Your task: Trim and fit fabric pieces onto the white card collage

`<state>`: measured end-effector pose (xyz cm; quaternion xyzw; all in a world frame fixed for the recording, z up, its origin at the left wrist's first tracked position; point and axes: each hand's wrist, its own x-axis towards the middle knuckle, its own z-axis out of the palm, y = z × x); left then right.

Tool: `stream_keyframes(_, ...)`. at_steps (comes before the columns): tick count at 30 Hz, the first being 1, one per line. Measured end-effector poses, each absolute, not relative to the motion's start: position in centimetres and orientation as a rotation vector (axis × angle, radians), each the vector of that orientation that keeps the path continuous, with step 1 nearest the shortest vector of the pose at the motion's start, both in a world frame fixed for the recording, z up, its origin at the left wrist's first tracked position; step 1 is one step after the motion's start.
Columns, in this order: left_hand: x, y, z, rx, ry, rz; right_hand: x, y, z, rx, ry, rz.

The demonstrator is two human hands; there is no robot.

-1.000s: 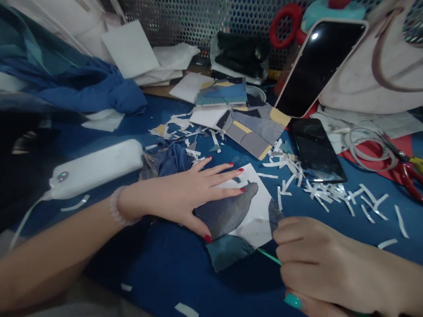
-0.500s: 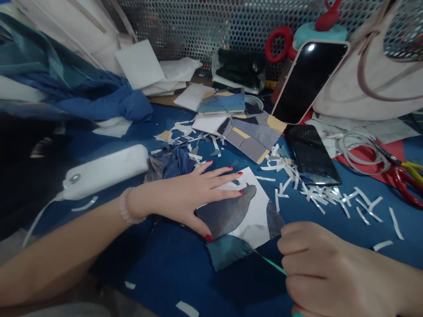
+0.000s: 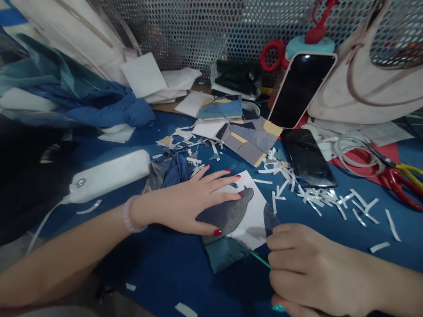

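Note:
My left hand (image 3: 190, 200), fingers spread, presses flat on a white card (image 3: 256, 220). A dark grey fabric piece (image 3: 239, 215) with a curved edge lies on the card, partly under those fingers. Teal fabric (image 3: 226, 254) sticks out past the near edge, and another dark scrap (image 3: 271, 219) shows at the right side. My right hand (image 3: 302, 268) is closed around a slim green tool (image 3: 261, 259). Its thin tip meets the card's near edge beside the teal fabric. Most of the tool is hidden in the fist, so its exact kind is unclear.
White paper strips (image 3: 319, 198) litter the blue tabletop (image 3: 158, 273). Behind lie patchwork cards (image 3: 247, 141) and a black phone (image 3: 310, 158); another phone (image 3: 302, 88) stands upright. Red-handled scissors (image 3: 401, 185) are at right, a white corded device (image 3: 109, 174) at left.
My right hand has moved left with the green tool, closer to the card. My left hand stays flat on the card, its thumb shifted slightly right. The view has tilted a little.

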<state>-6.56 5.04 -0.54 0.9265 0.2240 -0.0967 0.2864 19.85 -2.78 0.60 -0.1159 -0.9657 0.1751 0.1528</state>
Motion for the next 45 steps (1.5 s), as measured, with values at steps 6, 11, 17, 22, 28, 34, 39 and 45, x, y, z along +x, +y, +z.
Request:
stream_keyframes(6,-6.5,5.0,-0.6,2.503,0.595,-0.283,19.7,-2.5,0.8,-0.322,-2.775,0.543)
stream_keyframes(11,-6.6,4.7,-0.7,2.529,0.599,-0.228,19.8,-2.8,0.5,-0.302,-2.718,0.459)
stream_keyframes(17,-6.5,4.5,-0.5,2.533,0.604,-0.215,19.7,-3.4,0.0,-0.273,-2.748,0.382)
stream_keyframes(22,-6.3,4.2,-0.4,2.514,0.613,-0.255,19.6,-3.4,-0.3,-0.264,-2.731,0.344)
stream_keyframes(28,-6.1,4.0,-0.2,2.517,0.63,-0.262,19.3,-3.6,-0.3,-0.263,-2.702,0.346)
stream_keyframes(34,-6.1,4.0,0.2,2.535,0.622,-0.293,19.3,-3.8,-0.5,-0.29,-2.582,0.304)
stream_keyframes(39,-6.3,4.7,0.2,2.552,0.529,-0.342,19.3,-3.6,-0.3,-0.458,-2.353,0.523)
stream_keyframes(45,-6.5,5.0,-0.1,2.549,0.476,-0.301,19.3,-3.1,-1.5,-0.515,-2.228,0.663)
